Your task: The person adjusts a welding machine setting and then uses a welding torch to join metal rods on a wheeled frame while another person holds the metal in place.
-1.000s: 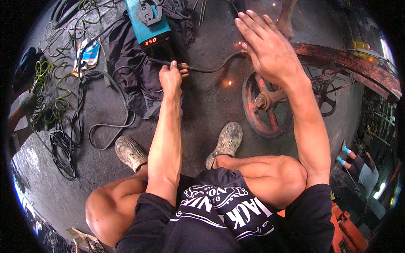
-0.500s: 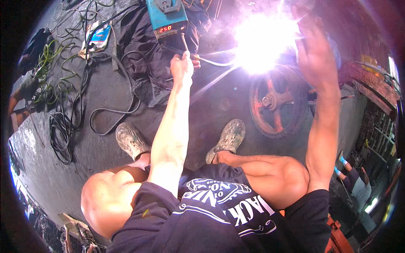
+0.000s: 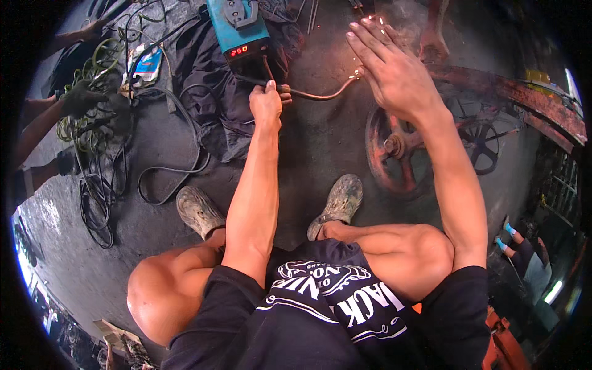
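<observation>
The left hand (image 3: 267, 105) grips a slim, curved, coppery-sheened cable (image 3: 324, 97) near the teal, box-shaped machine (image 3: 237, 38); probably light, springy and rubber-sheathed, it is best held well back from the bright orange sparks (image 3: 356, 73) beside the right hand (image 3: 398, 80), which is open and flat.

machine (image 3: 231, 38) on cloth (image 3: 222, 117), w/ hose coils (image 3: 98, 58) to l & wheel (image 3: 394, 146) to r.

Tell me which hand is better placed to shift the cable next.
Probably the left: the left hand grips the cable, while the right hand is held out flat, near sparks.
</observation>
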`<action>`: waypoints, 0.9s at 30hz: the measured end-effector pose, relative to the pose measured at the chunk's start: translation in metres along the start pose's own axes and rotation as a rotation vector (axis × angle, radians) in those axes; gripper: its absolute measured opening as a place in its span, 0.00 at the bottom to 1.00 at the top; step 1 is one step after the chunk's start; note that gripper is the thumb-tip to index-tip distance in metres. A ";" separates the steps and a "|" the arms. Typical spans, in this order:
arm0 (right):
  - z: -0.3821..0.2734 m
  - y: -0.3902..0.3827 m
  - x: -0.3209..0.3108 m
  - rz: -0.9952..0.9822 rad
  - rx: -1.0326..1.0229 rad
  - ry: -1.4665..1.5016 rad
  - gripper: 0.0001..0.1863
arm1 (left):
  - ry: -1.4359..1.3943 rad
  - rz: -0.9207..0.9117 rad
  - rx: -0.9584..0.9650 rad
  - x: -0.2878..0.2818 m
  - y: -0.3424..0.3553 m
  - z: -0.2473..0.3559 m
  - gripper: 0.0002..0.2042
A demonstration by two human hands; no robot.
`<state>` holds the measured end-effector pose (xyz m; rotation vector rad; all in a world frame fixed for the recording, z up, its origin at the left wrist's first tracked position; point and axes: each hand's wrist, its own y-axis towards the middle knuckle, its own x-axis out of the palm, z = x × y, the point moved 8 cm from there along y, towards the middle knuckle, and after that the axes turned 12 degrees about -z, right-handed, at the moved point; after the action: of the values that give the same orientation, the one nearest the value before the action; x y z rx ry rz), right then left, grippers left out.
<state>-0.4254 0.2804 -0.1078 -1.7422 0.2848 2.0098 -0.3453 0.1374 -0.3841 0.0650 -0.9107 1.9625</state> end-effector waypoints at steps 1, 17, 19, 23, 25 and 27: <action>0.000 -0.001 -0.001 0.007 -0.003 0.011 0.25 | 0.022 0.015 0.004 0.001 0.000 0.001 0.10; 0.010 -0.003 0.011 -0.008 0.048 0.003 0.26 | 0.073 -0.009 -0.018 0.002 -0.001 0.000 0.10; 0.014 -0.001 0.004 0.005 0.082 -0.004 0.26 | 0.028 -0.004 -0.008 -0.003 0.004 0.001 0.11; 0.017 -0.007 0.006 0.009 0.123 -0.024 0.27 | 0.035 -0.027 -0.019 0.000 0.007 -0.007 0.11; 0.019 0.000 0.016 -0.074 0.116 0.050 0.28 | 0.042 0.000 -0.025 -0.005 0.012 -0.007 0.10; 0.022 0.000 0.015 -0.085 0.183 0.132 0.29 | 0.057 -0.046 0.047 -0.004 0.009 -0.001 0.10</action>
<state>-0.4462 0.2937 -0.1185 -1.7432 0.4167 1.7545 -0.3495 0.1325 -0.3910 0.0561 -0.8196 1.9329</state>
